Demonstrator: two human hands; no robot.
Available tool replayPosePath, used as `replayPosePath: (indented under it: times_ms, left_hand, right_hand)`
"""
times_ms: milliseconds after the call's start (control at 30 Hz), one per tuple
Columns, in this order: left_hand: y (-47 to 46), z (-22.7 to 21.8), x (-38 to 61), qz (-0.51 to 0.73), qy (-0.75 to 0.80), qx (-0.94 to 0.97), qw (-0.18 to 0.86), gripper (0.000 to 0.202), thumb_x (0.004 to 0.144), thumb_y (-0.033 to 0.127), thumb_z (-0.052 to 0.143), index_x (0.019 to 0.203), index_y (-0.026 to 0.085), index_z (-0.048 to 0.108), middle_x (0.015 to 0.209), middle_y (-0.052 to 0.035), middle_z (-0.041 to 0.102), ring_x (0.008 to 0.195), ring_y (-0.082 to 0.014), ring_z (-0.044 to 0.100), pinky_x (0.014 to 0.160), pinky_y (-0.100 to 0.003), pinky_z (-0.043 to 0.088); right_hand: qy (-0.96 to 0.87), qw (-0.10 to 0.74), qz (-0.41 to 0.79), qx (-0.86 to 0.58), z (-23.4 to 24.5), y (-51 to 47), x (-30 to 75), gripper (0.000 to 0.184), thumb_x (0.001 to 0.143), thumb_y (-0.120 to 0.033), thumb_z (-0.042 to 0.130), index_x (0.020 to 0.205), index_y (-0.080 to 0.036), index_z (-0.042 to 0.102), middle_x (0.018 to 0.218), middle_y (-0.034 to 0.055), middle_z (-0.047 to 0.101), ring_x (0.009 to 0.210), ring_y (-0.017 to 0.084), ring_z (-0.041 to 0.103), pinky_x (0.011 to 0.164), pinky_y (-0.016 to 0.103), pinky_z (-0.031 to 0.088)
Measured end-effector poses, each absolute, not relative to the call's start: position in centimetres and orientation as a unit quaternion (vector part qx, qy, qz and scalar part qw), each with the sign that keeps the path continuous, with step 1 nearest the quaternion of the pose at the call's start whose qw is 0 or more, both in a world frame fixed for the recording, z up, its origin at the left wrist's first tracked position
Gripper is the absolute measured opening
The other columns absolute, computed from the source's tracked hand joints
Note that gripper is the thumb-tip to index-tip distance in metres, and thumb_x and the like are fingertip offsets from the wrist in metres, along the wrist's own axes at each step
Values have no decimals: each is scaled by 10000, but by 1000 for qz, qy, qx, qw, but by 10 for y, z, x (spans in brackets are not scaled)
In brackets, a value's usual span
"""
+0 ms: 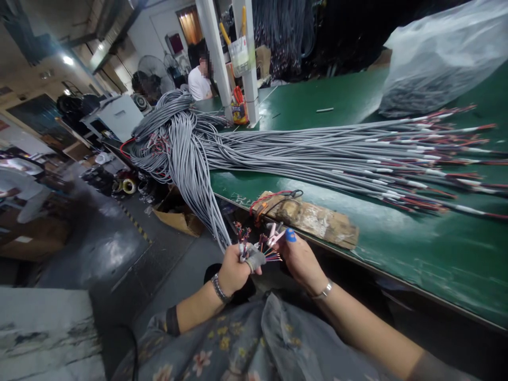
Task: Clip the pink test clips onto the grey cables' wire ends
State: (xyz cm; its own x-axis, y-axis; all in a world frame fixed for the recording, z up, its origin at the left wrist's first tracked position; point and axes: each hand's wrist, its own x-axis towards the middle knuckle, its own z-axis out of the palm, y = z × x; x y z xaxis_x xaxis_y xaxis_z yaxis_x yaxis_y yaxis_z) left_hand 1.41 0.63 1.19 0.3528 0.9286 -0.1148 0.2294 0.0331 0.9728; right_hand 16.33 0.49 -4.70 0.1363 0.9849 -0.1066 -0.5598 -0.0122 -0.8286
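Lower centre, your left hand [235, 269] clasps wires [273, 256], likely springy, best gripped at the sheaths [218, 230]; your right hand [304, 260] pinches a clip [274, 238]

A long, glossy green tabletop [413, 254], scuffed near its front edge, carries a thick spread of gray cables [286, 151], their colored wire ends fanned out at right and some draping over the front edge at left; a worn wooden board [317, 219] lies in front, a translucent plastic bag [440, 58] behind
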Motion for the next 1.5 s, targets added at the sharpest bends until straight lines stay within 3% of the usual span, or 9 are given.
replayPosePath:
  times_ms: [233,467,867,1100,1300,1500]
  left_hand:
    - [9,7,13,304,484,624,534,342,695,425,661,506,156,566,437,-16,566,436,-105,495,475,-218,400]
    - [12,-3,17,294,476,627,542,301,688,390,646,522,159,549,439,-3,550,423,-91,460,465,-214,365]
    - [5,11,4,315,467,639,524,389,730,463,650,500,161,569,480,-28,597,481,-119,530,518,-232,430]
    - [4,7,6,346,470,636,506,368,755,451,644,536,162,582,512,-32,630,500,-127,563,538,-238,443]
    - [6,-2,8,335,462,649,503,343,746,440,662,563,155,609,548,-38,649,529,-133,572,547,-236,443]
    - [16,-8,1,237,429,685,538,290,683,404,713,617,135,628,560,-24,634,516,-114,548,526,-210,418]
  right_hand:
    - [-180,615,703,-309,-46,13,159,467,568,-634,752,785,-224,714,737,8,671,652,163,558,640,300,448]
    - [-149,625,708,-293,-40,14,159,399,544,-564,808,723,-223,700,697,-14,643,594,140,528,591,283,441]
    - [-173,566,765,-255,-39,3,165,541,631,-701,662,850,-209,707,763,29,671,636,144,559,599,269,451]
    - [-194,544,774,-257,-32,-4,168,382,637,-542,765,818,-210,712,788,25,682,606,120,544,568,246,459]
    - [-273,540,726,-325,-29,-20,159,270,631,-375,820,752,-171,693,601,7,636,532,105,505,502,220,389]
    - [-284,539,703,-367,-31,-20,151,334,578,-417,831,761,-183,680,622,2,658,548,146,567,562,281,441]
